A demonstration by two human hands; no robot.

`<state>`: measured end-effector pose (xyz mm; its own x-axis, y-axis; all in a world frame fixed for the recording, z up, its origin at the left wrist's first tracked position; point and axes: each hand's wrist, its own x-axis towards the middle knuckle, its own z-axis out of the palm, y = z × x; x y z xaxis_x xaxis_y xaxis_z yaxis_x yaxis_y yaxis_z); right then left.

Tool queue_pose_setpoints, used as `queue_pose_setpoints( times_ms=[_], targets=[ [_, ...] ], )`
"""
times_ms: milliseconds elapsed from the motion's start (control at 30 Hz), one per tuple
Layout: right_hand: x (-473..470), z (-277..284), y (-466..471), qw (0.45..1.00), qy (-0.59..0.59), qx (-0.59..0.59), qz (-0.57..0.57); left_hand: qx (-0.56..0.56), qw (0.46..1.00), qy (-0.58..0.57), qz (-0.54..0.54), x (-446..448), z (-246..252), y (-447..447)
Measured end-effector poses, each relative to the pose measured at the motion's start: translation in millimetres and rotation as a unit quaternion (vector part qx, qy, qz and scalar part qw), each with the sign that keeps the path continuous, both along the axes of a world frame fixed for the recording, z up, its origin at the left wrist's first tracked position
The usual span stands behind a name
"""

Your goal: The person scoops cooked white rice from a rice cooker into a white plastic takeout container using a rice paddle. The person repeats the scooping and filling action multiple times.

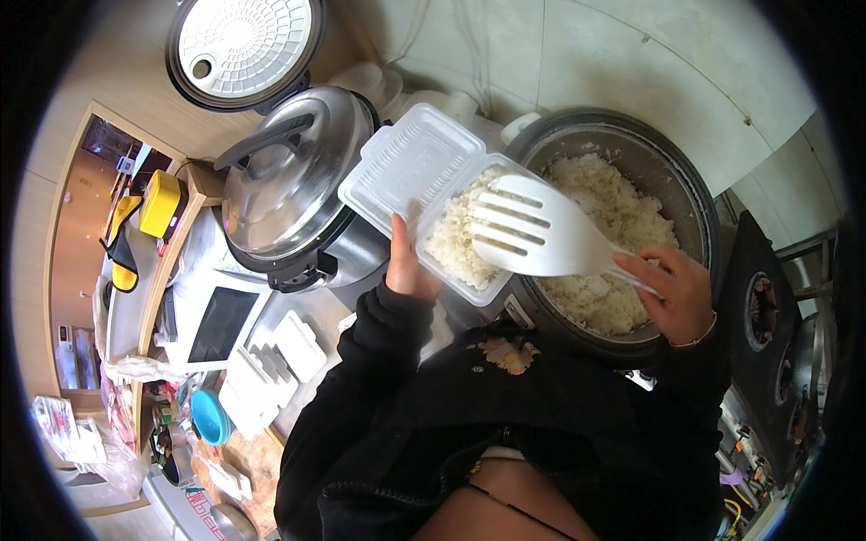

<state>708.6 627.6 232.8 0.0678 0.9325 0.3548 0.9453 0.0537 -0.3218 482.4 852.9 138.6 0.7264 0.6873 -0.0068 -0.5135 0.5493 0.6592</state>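
Note:
My left hand point(410, 267) holds a white hinged takeaway container point(413, 159) from below, its ribbed lid folded back. Cooked rice point(454, 237) fills much of the container's base. Gripped by its handle in my right hand point(673, 291) is a large white slotted rice paddle point(561, 230). The paddle's slotted blade lies over the rice in the container and hides part of it. Below and to the right, a big round rice cooker point(700, 196) stands uncovered, with more rice point(609, 196) inside its pot. The container overlaps the cooker's left rim in view.
A steel electric pressure cooker point(298, 176) with its lid on stands left of the container. Behind it an upright cooker lid point(243, 47) shows. A microwave point(220, 321), several white takeaway containers point(260, 385) and blue bowls point(211, 417) sit further left. A black gas stove point(751, 365) is at right.

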Motion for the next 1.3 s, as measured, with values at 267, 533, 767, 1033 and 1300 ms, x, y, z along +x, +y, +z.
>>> queue_pose_setpoints(
  times_ms=[267, 533, 767, 1033, 1300],
  targets=[
    [-9.2, -1.8, 3.0, 0.994, -0.065, 0.053, 0.07, 0.011, 1.0, 0.023, -0.001, -0.8, 1.8, 0.7],
    [-17.4, 3.6, 13.2, 0.987, -0.13, 0.096, 0.025, 0.039, 0.999, 0.015, 0.026, 0.4, -3.1, -1.8],
    [-18.8, -4.1, 22.6, 0.983, -0.167, 0.082, -0.001, 0.065, 0.997, -0.03, 0.013, 0.8, -1.8, -1.2],
    [5.4, 16.9, -13.0, 0.998, -0.031, 0.015, -0.059, 0.048, 0.998, -0.009, 0.03, 1.3, 2.1, -2.6],
    [-3.2, -1.0, 2.4, 0.998, 0.019, 0.023, -0.051, 0.1, 0.994, 0.007, 0.042, 1.1, 3.8, -2.7]
  ],
)
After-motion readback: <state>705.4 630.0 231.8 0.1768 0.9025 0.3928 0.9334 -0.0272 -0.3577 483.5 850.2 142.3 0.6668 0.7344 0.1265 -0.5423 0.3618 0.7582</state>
